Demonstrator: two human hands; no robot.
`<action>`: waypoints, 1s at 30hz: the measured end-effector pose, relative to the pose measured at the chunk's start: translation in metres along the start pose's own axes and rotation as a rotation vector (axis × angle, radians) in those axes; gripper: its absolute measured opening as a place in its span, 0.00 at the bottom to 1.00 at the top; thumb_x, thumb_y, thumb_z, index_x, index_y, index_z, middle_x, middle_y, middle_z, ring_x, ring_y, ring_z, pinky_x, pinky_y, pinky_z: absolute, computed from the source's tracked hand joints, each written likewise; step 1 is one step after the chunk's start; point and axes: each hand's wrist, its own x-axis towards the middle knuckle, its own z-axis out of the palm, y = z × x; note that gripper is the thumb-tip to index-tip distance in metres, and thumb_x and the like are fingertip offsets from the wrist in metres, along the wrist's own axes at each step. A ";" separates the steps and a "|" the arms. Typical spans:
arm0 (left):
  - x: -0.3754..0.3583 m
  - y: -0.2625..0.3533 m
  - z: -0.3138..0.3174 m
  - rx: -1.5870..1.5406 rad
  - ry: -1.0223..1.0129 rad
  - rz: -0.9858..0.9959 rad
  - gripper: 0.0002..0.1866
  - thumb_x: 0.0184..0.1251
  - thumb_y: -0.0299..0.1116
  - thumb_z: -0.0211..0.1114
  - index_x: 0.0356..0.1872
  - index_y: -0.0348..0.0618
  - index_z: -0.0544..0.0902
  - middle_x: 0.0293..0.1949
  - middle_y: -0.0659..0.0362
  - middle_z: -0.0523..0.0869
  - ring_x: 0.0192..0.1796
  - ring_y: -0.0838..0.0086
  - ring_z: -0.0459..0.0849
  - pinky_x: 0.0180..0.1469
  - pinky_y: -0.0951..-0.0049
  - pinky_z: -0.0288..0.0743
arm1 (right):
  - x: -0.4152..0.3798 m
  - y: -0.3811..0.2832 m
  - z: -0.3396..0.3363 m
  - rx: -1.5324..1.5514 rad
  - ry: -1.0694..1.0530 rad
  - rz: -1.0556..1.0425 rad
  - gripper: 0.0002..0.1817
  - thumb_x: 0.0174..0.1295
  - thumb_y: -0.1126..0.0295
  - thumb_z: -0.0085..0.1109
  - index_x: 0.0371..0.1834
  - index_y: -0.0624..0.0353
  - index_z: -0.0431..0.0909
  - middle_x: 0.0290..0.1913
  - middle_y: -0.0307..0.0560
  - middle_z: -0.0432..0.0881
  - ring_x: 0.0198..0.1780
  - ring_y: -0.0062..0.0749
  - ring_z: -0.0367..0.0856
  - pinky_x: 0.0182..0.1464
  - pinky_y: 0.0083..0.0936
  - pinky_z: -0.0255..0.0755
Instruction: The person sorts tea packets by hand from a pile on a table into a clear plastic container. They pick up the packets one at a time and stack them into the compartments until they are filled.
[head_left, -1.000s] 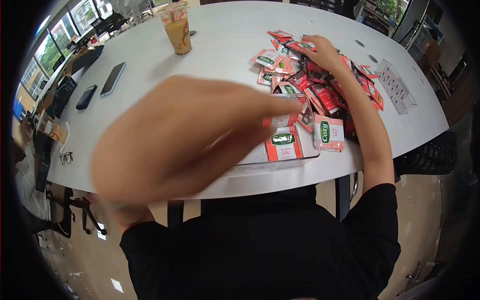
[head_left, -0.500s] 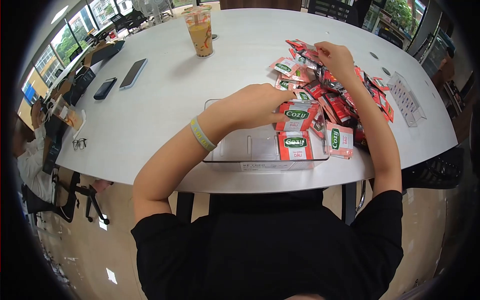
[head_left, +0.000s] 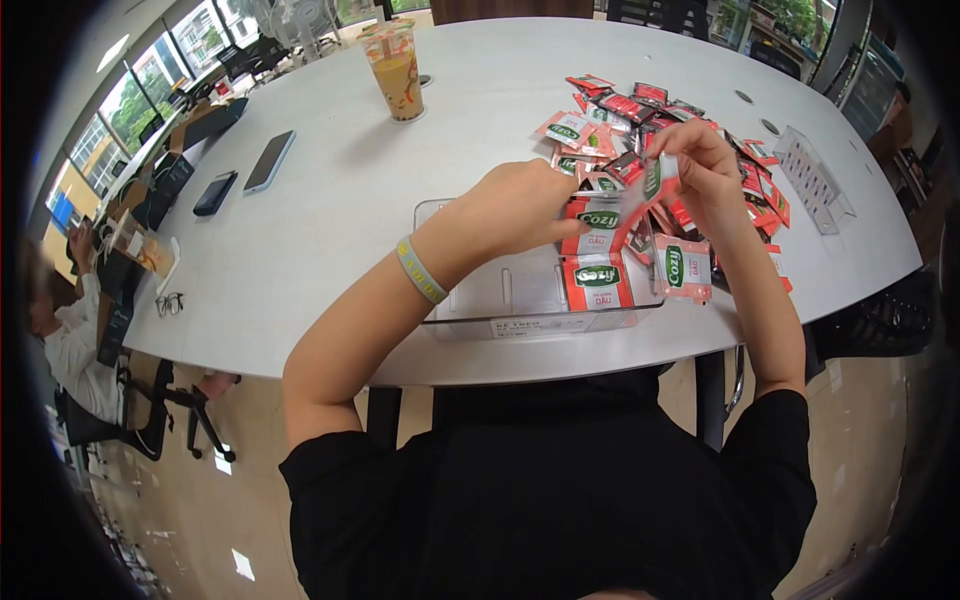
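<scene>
My left hand (head_left: pixel 522 208), with a wristband (head_left: pixel 420 270) behind it, reaches over a clear plastic box (head_left: pixel 455 310). Its thumb presses on the front of an upright red-and-pink Cozy tea sachet (head_left: pixel 592 240) at the box's right end; the other fingers are mostly hidden behind. In front of that one, inside the box, stands another Cozy sachet (head_left: pixel 598 284). Pinched in my right hand (head_left: pixel 708 172) is a tilted, slightly blurred tea sachet (head_left: pixel 657 180), just right of the left hand. A loose heap of red and pink sachets (head_left: pixel 625 107) spreads behind and beside both hands.
A lidded cup of orange drink (head_left: pixel 398 80) stands at the back. Left of it lie a phone (head_left: pixel 270 160), a dark small device (head_left: pixel 215 193) and glasses (head_left: pixel 170 304). A clear printed stand (head_left: pixel 815 180) is right of the heap. Another person (head_left: pixel 75 340) sits far left.
My right hand has come from the back of the heap toward me and now holds a sachet near the box. My left hand stays at the box's sachets. The view has shifted slightly.
</scene>
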 end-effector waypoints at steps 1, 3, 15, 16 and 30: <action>0.001 0.000 0.000 0.019 0.019 0.005 0.20 0.57 0.46 0.61 0.33 0.35 0.79 0.23 0.47 0.81 0.31 0.55 0.81 0.37 0.61 0.74 | 0.001 -0.001 0.000 -0.007 0.004 -0.006 0.04 0.62 0.77 0.51 0.38 0.63 0.74 0.40 0.49 0.78 0.30 0.21 0.77 0.33 0.15 0.73; 0.001 0.004 -0.003 0.029 0.012 -0.003 0.20 0.57 0.47 0.61 0.32 0.36 0.79 0.22 0.48 0.81 0.30 0.55 0.81 0.36 0.61 0.74 | 0.003 -0.002 0.000 0.182 0.019 0.137 0.07 0.59 0.78 0.53 0.40 0.63 0.73 0.39 0.46 0.77 0.39 0.22 0.75 0.43 0.17 0.71; 0.002 -0.001 0.004 -0.025 0.023 -0.020 0.19 0.54 0.47 0.63 0.31 0.37 0.78 0.23 0.47 0.81 0.30 0.56 0.82 0.35 0.61 0.75 | -0.001 -0.024 0.027 -0.460 -0.120 -0.017 0.31 0.45 0.83 0.65 0.55 0.58 0.64 0.50 0.43 0.73 0.55 0.27 0.72 0.50 0.26 0.72; 0.003 -0.001 0.004 -0.032 0.005 -0.016 0.20 0.55 0.46 0.62 0.36 0.37 0.78 0.23 0.47 0.80 0.30 0.55 0.81 0.35 0.60 0.74 | 0.000 -0.029 0.028 -0.460 -0.120 -0.015 0.31 0.45 0.83 0.65 0.55 0.58 0.64 0.50 0.43 0.73 0.55 0.27 0.72 0.50 0.26 0.72; 0.000 0.001 -0.004 -0.044 -0.087 0.020 0.25 0.54 0.52 0.62 0.33 0.33 0.79 0.24 0.48 0.81 0.30 0.56 0.82 0.36 0.62 0.74 | 0.008 -0.018 0.062 -1.462 -0.479 -0.075 0.33 0.36 0.88 0.60 0.52 0.58 0.68 0.50 0.50 0.69 0.44 0.47 0.77 0.42 0.35 0.73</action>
